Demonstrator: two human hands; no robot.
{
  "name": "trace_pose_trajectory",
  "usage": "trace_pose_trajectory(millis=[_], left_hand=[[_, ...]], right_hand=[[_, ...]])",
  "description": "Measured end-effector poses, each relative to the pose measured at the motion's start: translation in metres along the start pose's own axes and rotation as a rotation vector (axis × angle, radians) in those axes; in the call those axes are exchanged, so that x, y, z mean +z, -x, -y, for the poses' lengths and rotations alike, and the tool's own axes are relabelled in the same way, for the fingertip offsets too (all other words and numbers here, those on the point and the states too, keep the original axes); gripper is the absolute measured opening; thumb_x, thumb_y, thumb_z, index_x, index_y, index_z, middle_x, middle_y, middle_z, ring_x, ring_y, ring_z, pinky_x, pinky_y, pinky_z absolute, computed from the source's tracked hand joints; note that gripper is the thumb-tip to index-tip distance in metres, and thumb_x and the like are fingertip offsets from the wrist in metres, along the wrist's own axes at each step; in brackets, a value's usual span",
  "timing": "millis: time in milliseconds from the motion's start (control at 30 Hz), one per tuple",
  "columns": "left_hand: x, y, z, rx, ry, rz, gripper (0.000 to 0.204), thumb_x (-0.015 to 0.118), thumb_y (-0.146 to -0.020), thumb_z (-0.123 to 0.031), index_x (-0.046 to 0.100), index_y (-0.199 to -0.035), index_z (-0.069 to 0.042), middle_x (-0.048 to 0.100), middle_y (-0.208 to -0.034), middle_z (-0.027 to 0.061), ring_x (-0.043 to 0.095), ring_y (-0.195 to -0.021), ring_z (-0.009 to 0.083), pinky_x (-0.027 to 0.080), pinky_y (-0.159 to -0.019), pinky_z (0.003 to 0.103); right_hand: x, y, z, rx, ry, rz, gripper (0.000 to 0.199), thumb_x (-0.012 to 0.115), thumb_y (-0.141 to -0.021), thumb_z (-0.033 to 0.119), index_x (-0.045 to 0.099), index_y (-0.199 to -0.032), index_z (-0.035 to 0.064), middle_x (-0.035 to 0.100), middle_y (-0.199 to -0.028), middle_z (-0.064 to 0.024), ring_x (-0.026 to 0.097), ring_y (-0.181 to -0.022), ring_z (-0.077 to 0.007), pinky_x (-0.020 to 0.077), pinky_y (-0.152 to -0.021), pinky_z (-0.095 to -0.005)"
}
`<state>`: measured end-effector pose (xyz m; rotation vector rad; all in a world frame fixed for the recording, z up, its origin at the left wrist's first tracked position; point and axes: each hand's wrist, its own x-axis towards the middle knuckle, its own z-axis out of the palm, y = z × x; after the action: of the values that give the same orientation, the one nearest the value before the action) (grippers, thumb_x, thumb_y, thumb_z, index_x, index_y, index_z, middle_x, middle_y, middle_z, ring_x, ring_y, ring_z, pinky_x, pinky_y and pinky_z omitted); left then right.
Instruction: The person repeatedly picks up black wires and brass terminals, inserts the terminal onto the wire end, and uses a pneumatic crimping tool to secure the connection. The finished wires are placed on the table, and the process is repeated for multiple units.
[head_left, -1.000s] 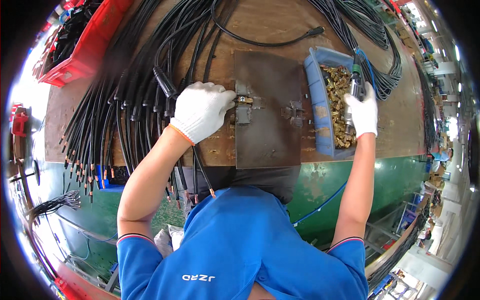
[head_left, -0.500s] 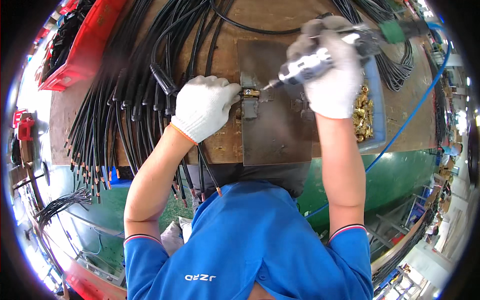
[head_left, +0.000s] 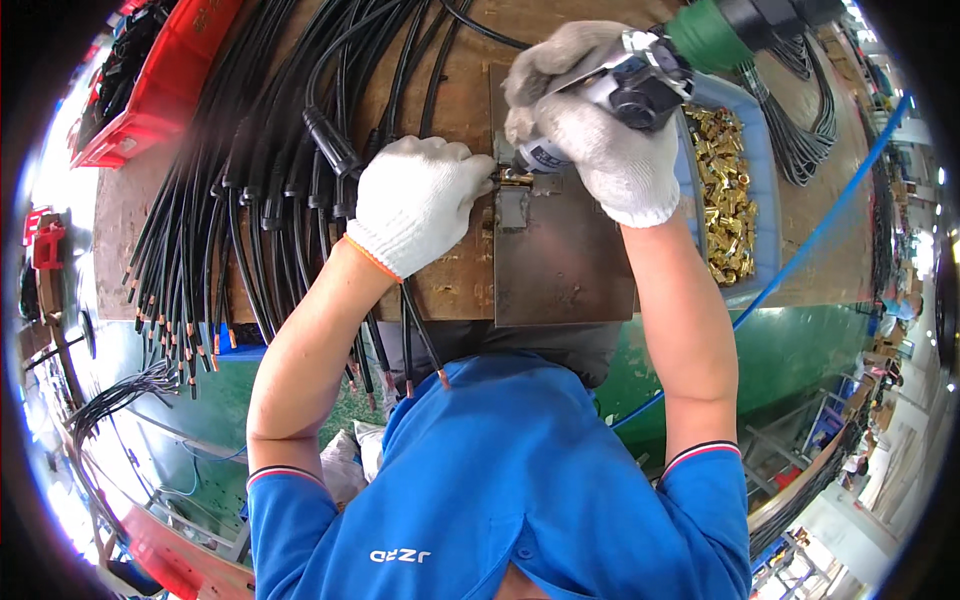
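Right fingers [head_left: 550,60] wrapped round a power tool [head_left: 640,90], left fingers [head_left: 476,170] curled at a fitting [head_left: 515,179], can't tell if pinching. Blue bin [head_left: 765,200] has loads of brass bits [head_left: 725,190], red bin [head_left: 172,95] black parts [head_left: 120,80].

A blue short-sleeved shirt [head_left: 470,470] spreads around 6 o'clock, small white lettering [head_left: 400,556] between 6 and 7, a button [head_left: 525,552] on its placket. Dark, white and red trim [head_left: 702,452] edges both sleeves [head_left: 705,510]. White knit gloves [head_left: 395,235] cover the left hand [head_left: 420,195] at 11, its cuff orange-edged, and the right hand [head_left: 615,160], between 1 and 2, its fingers greyed.
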<state>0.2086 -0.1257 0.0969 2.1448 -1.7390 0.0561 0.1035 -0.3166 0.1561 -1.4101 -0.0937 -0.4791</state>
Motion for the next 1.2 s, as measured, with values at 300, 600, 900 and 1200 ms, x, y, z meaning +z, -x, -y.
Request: trace_pose_trajectory(millis=[300, 600, 900, 1200], left_hand=[[-0.008, 0.001, -0.006, -0.004, -0.066, -0.041, 0.005, 0.071, -0.088, -0.016, 0.072, -0.091, -0.012, 0.071, -0.082, 0.0070, 0.073, -0.084, 0.0285, 0.058, -0.077, 0.043], [-0.002, 0.002, -0.005, 0.010, -0.063, -0.052, 0.004, 0.070, -0.088, -0.014, 0.073, -0.090, -0.012, 0.072, -0.083, 0.0065, 0.073, -0.084, 0.0277, 0.057, -0.078, 0.043], [0.001, 0.002, -0.001, 0.012, 0.000, -0.039, 0.016, 0.074, -0.088, -0.016, 0.078, -0.102, -0.010, 0.072, -0.088, 0.0134, 0.071, -0.085, 0.0365, 0.057, -0.078, 0.049], [-0.023, 0.002, -0.004, 0.038, -0.004, -0.060, 0.017, 0.073, -0.093, -0.020, 0.078, -0.106, -0.011, 0.073, -0.089, 0.0110, 0.071, -0.086, 0.0341, 0.056, -0.080, 0.046]], right_hand=[[0.013, -0.004, 0.000, -0.027, 0.123, 0.140, 0.036, 0.078, -0.080, -0.015, 0.066, -0.108, 0.0037, 0.075, -0.101, -0.0131, 0.074, -0.093, -0.0203, 0.0643, -0.081, -0.0353], [0.020, 0.007, -0.017, -0.087, 0.315, -0.049, 0.030, 0.077, -0.083, -0.013, 0.066, -0.105, 0.0027, 0.075, -0.095, -0.0110, 0.073, -0.079, -0.0180, 0.0625, -0.071, -0.0342], [0.029, 0.006, -0.005, -0.065, 0.096, -0.133, 0.020, 0.083, -0.084, 0.000, 0.074, -0.102, 0.0045, 0.077, -0.094, -0.0052, 0.073, -0.080, -0.0129, 0.0605, -0.073, -0.0299], [-0.079, 0.020, 0.101, -0.123, 0.027, -0.379, 0.018, 0.071, -0.099, 0.016, 0.072, -0.113, 0.0037, 0.076, -0.108, -0.0133, 0.073, -0.097, -0.0211, 0.0592, -0.091, -0.0434]])
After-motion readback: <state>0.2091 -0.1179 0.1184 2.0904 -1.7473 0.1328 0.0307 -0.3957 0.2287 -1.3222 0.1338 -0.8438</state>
